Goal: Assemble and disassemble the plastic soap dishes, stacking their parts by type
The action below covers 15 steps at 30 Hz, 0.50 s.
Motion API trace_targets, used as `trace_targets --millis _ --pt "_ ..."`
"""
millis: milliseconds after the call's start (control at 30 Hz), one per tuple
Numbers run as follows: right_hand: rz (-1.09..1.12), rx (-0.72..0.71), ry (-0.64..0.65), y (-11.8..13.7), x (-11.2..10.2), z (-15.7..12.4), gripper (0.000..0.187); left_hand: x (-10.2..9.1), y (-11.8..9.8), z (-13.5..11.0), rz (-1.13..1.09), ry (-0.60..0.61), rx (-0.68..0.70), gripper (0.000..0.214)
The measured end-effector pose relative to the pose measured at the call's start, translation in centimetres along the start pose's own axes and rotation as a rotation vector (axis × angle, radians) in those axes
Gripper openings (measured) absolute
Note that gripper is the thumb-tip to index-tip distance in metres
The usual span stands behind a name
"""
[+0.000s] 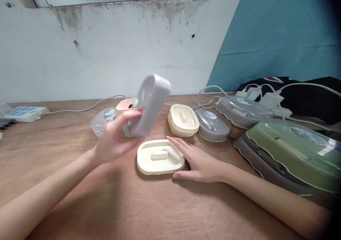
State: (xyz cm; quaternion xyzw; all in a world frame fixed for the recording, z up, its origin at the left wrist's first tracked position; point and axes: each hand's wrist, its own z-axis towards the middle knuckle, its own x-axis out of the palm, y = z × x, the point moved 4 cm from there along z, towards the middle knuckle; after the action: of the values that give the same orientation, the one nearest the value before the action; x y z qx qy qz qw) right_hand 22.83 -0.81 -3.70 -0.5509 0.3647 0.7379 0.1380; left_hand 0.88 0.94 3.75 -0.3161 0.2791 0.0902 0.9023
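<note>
The left hand grips a grey lid, blurred, lifted and tilted above the wooden table. The right hand lies flat and open, fingers against the right edge of a cream lid lying just in front. Farther right sit more lidded containers, below a stained white wall.

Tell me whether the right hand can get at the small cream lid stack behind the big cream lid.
Probably yes. The right hand lies flat beside the big cream lid, holding nothing, and the bare table between it and the small cream lid stack looks unobstructed.
</note>
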Motion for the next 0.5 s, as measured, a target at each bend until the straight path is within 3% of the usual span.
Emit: trace_targets --millis 67,167,300,500 --pt "0.023 -0.014 -0.009 -0.1 0.0 0.0 0.092 1.6 0.1 -2.3 -0.043 0.129 0.061 0.043" --pt "0.041 -0.007 -0.015 -0.2 0.0 -0.1 0.089 2.7 0.9 -4.4 -0.068 0.162 0.084 0.044" --pt "0.034 0.028 0.011 -0.2 0.1 0.0 0.088 2.9 2.0 -4.9 -0.093 0.145 -0.009 0.042" --pt "0.041 0.04 0.017 -0.3 0.2 0.0 0.09 3.1 2.0 -4.9 -0.108 0.173 0.0 0.045"
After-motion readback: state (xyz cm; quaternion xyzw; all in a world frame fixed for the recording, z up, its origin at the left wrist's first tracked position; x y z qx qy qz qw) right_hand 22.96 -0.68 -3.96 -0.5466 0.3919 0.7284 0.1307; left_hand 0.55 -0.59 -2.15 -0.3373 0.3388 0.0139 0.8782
